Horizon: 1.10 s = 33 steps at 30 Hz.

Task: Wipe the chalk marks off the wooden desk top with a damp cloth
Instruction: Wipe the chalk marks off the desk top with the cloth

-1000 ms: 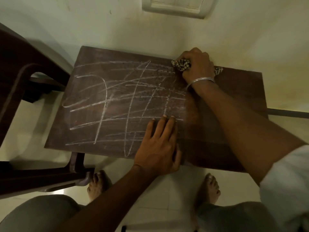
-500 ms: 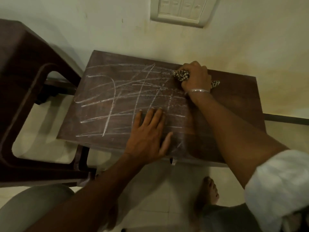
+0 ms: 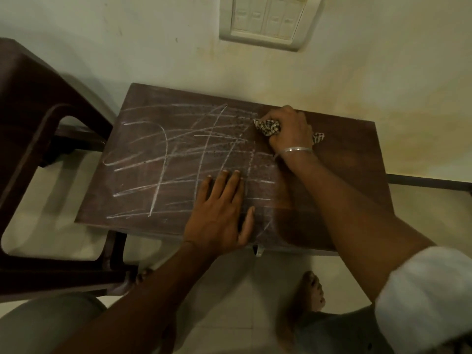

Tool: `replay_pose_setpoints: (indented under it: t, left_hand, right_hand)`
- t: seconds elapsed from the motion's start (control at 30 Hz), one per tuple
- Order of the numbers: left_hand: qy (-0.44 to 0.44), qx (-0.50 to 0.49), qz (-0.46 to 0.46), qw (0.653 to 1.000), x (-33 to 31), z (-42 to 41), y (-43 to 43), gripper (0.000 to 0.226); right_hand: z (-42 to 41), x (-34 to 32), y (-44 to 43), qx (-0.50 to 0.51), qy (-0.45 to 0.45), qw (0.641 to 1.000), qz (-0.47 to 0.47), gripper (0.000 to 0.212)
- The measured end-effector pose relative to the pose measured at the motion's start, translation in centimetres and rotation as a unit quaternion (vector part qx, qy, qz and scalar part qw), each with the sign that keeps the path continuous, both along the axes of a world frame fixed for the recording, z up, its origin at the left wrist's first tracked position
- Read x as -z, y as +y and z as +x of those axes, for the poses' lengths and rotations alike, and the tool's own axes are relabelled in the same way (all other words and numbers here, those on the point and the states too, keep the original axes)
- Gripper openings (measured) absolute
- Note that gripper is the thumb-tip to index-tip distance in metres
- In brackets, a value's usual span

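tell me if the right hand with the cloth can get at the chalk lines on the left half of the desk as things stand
Probably yes. The right hand grips the checked cloth at the far edge, and the chalk lines lie open to its left. Only the left hand, flat near the front edge, covers a patch and would need to shift.

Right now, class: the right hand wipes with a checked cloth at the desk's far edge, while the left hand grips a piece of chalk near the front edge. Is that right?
Not quite. The left hand holds no chalk: in the head view it lies flat and open on the desk. The rest stands: the right hand grips the checked cloth near the far edge.
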State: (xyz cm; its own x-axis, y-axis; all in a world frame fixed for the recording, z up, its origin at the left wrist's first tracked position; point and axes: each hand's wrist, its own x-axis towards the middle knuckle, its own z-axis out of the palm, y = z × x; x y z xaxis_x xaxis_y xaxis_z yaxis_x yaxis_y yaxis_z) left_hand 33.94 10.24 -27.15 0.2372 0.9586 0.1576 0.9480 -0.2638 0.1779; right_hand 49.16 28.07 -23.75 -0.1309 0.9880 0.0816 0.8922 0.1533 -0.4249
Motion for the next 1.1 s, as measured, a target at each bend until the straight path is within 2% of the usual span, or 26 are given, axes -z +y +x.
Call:
replay_pose_setpoints:
  t: [0.17, 0.4, 0.63, 0.8, 0.9, 1.1]
  left_hand:
    - [0.002, -0.002, -0.008, 1.000, 0.3, 0.0, 0.0, 0.065]
    - [0.007, -0.001, -0.013, 1.000, 0.0, 0.0, 0.2, 0.064]
    - [0.003, 0.000, -0.007, 1.000, 0.1, 0.0, 0.1, 0.064]
    - [0.009, -0.003, -0.011, 1.000, 0.0, 0.1, 0.2, 0.064]
    - [0.010, 0.000, -0.018, 1.000, -0.2, 0.1, 0.1, 0.065]
    - [0.009, -0.003, -0.015, 1.000, 0.0, 0.1, 0.2, 0.066]
  right_hand:
    - [1.4, 1.4, -5.1, -0.047, -0.015, 0.999, 0.018, 0.045]
    - [0.1, 0.1, -2.2, -0.008, 0.000, 1.000, -0.004, 0.042]
    - [1.3, 1.4, -8.3, -0.052, -0.019, 0.998, 0.011, 0.046]
    - [0.1, 0.5, -5.2, -0.008, -0.008, 1.000, -0.003, 0.044]
    - [-0.3, 0.5, -6.4, 0.009, 0.001, 1.000, 0.001, 0.044]
    - [0.4, 1.1, -10.2, -0.046, -0.033, 0.998, 0.004, 0.045]
